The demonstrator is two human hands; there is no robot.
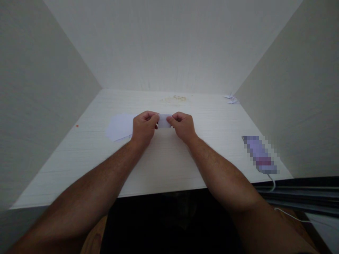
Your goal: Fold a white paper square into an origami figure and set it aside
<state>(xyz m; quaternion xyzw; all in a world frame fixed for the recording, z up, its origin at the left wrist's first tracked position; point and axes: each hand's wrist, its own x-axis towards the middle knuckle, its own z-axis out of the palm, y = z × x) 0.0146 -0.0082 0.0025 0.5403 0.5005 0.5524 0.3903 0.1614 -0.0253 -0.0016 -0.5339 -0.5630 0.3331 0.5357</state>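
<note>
A small white piece of paper is stretched between my two hands, above the middle of the white table. My left hand pinches its left end between thumb and fingers. At the other end, my right hand grips the paper the same way. Larger white paper sheets lie on the table just left of my left hand, which partly hides them.
A pixelated phone-like device lies at the right, with a white cable running off the table edge. Paper scraps sit in the back right corner. Walls enclose the table on three sides; a small orange spot is at left.
</note>
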